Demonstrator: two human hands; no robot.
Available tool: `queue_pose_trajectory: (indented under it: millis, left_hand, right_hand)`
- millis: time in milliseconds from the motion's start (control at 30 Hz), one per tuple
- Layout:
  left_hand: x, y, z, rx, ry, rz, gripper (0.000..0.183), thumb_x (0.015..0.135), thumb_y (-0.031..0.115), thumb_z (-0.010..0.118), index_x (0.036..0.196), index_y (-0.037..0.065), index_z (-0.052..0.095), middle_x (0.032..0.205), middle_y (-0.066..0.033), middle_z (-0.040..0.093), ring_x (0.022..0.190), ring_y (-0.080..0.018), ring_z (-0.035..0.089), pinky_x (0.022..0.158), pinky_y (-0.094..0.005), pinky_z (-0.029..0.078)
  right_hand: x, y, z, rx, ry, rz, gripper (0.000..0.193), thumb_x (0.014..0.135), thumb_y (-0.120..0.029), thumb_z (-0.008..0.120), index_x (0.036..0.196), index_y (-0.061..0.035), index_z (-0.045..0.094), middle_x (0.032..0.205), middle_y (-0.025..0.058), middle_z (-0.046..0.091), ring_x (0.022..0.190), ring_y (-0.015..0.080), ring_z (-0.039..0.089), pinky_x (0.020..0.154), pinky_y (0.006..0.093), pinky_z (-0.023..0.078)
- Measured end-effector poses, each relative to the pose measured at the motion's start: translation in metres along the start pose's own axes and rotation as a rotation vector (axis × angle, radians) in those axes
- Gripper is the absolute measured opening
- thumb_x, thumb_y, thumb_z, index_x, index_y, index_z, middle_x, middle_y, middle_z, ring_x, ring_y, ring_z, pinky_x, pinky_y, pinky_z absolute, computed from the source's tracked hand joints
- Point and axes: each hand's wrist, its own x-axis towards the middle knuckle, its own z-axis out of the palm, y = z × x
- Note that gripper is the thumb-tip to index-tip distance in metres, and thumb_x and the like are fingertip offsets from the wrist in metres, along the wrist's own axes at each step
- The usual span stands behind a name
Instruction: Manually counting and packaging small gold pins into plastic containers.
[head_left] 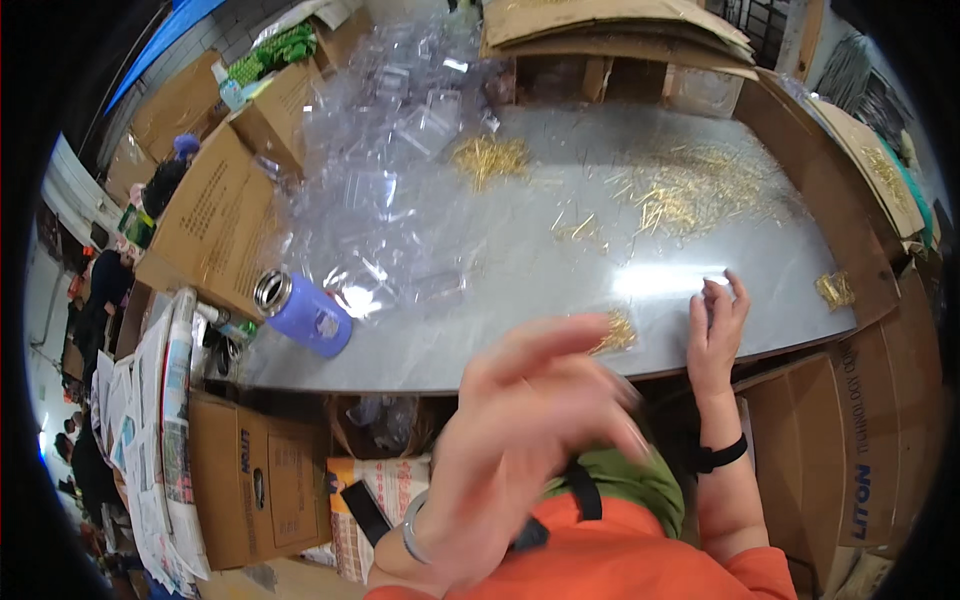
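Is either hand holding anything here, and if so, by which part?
Nothing can be seen held: the left hand, blurred, looks open; the right hand, loosely curled, shows nothing in it.

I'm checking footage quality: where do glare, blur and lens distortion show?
Head view: white glare streaks the smooth grey tabletop, glints on clear plastic packaging; head view: bare left hand motion-blurred, bare right hand sharper; head view: the tabletop's near edge bows.

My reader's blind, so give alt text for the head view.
Blurred left hand close to the camera; right hand at the near edge of a grey table. On it: thin gold pieces, clear plastic packaging, a purple bottle.
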Motion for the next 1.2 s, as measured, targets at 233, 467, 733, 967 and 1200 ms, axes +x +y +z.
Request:
queue_pose_trajectory:
  millis: [233, 467, 733, 967, 1200]
  left_hand:
    - [0.003, -0.134, -0.017, 1.114, -0.203, -0.033, 0.054, 0.098, 0.026, 0.065, 0.142, -0.004, 0.051, 0.155, -0.0253, 0.039, 0.145, -0.0444, 0.035, 0.12, -0.0558, 0.027]
    - [0.003, -0.176, -0.005, 1.08, -0.198, -0.065, 0.057, 0.098, 0.028, 0.065, 0.141, -0.007, 0.049, 0.153, -0.0267, 0.041, 0.145, -0.0457, 0.035, 0.119, -0.0539, 0.032]
    - [0.002, -0.175, -0.002, 1.11, -0.18, -0.056, 0.055, 0.097, 0.027, 0.065, 0.139, -0.006, 0.052, 0.149, -0.027, 0.044, 0.142, -0.0449, 0.038, 0.118, -0.0525, 0.034]
    - [0.001, -0.176, -0.01, 1.03, -0.228, -0.035, 0.059, 0.096, 0.027, 0.068, 0.142, -0.003, 0.049, 0.149, -0.0272, 0.043, 0.141, -0.0457, 0.038, 0.118, -0.0512, 0.034]
    - [-0.006, -0.174, -0.013, 0.857, 0.241, -0.107, 0.065, 0.091, 0.024, 0.075, 0.143, -0.003, 0.048, 0.141, -0.0243, 0.05, 0.133, -0.0422, 0.047, 0.113, -0.0476, 0.038]
  right_hand:
    - [-0.014, -0.041, -0.009, 0.258, -0.274, -0.008, 0.029, 0.094, -0.008, 0.06, 0.122, 0.0005, 0.064, 0.137, 0.0215, 0.053, 0.127, 0.0386, 0.051, 0.11, 0.0437, 0.04]
    - [0.003, -0.062, -0.004, -0.016, -0.495, -0.254, 0.037, 0.096, -0.019, 0.062, 0.13, -0.0031, 0.062, 0.149, 0.0202, 0.046, 0.142, 0.045, 0.034, 0.116, 0.0526, 0.033]
    - [-0.008, -0.068, 0.003, -0.095, -0.498, -0.28, 0.041, 0.097, -0.02, 0.063, 0.134, -0.0023, 0.06, 0.147, 0.0195, 0.05, 0.138, 0.046, 0.04, 0.115, 0.0554, 0.033]
    - [0.028, -0.06, 0.002, 0.228, -0.456, -0.2, 0.031, 0.097, -0.014, 0.064, 0.125, -0.0007, 0.065, 0.118, 0.0195, 0.068, 0.114, 0.0379, 0.061, 0.1, 0.0441, 0.047]
    - [0.02, -0.056, -0.002, 0.21, -0.569, 0.16, 0.029, 0.089, -0.011, 0.069, 0.117, -0.0021, 0.067, 0.092, 0.0168, 0.07, 0.08, 0.0307, 0.068, 0.072, 0.0397, 0.053]
